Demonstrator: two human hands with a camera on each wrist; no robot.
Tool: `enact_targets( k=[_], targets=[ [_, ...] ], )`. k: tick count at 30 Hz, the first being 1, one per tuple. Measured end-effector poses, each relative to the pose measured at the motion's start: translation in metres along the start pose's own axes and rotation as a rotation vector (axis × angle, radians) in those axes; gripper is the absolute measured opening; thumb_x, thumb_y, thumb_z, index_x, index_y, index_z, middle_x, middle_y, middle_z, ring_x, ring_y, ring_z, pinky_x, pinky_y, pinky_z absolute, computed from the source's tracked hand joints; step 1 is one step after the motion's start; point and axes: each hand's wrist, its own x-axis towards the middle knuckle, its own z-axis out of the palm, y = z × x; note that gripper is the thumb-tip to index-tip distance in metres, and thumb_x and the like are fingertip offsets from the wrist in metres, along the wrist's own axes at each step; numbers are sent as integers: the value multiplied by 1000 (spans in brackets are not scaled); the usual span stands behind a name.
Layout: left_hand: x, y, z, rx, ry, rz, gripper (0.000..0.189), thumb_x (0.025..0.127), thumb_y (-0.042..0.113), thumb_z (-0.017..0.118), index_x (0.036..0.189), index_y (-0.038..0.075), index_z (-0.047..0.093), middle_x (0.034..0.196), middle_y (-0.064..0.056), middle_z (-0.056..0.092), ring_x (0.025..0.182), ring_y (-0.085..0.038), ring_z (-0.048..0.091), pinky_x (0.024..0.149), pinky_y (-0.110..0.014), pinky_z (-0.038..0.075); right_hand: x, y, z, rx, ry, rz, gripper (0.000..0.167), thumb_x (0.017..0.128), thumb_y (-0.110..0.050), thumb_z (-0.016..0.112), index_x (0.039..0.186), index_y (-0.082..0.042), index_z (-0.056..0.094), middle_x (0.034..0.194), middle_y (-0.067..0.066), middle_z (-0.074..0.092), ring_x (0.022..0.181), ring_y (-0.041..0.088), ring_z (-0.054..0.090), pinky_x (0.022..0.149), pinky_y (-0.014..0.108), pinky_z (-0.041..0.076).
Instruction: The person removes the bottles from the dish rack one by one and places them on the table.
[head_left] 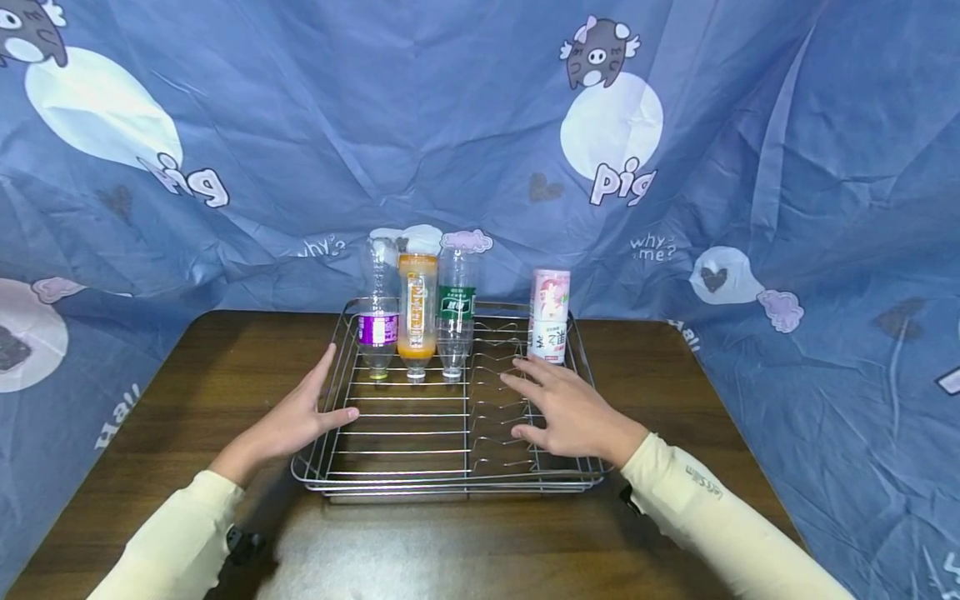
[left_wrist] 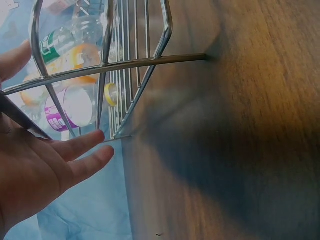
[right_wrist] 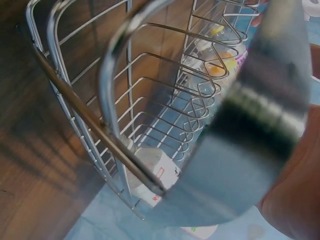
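A wire dish rack (head_left: pixel 468 421) holds several bottles, all standing upside down on their caps. At the back left are a clear bottle with a purple label (head_left: pixel 377 329), an orange-and-clear bottle (head_left: pixel 417 312) and a clear bottle with a green label (head_left: pixel 456 304). A pink-and-white bottle (head_left: pixel 550 317) stands at the back right. My left hand (head_left: pixel 288 421) is at the rack's left side, fingers extended and thumb over the rim; contact is unclear. Over the right side, my right hand (head_left: pixel 573 412) spreads its fingers in front of the pink-and-white bottle, holding nothing.
The rack sits on a dark brown wooden table (head_left: pixel 420 550). Behind and beside it hangs a blue cloth (head_left: pixel 465 125) with pig prints. In the right wrist view, a blurred, shiny metal band (right_wrist: pixel 240 145) covers much of the picture.
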Motion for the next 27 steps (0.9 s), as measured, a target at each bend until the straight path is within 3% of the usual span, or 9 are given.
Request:
enact_targets(
  k=[15, 27],
  targets=[
    [-1, -3, 1, -3, -8, -45, 108, 95, 37, 70, 161, 8, -11, 164, -30, 3, 139, -57, 29, 116, -66, 19, 1, 4, -2, -1, -3, -4, 75, 92, -52, 67, 152, -12, 45, 157, 20, 38, 145, 41, 33, 117, 58, 29],
    [-1, -5, 1, -1, -4, -41, 110, 96, 33, 70, 159, 5, -15, 161, -36, 8, 136, -57, 34, 115, -65, 23, 1, 4, 2, -3, 16, -7, 76, 91, -53, 67, 152, -11, 46, 156, 21, 39, 145, 40, 33, 116, 57, 30]
  ],
)
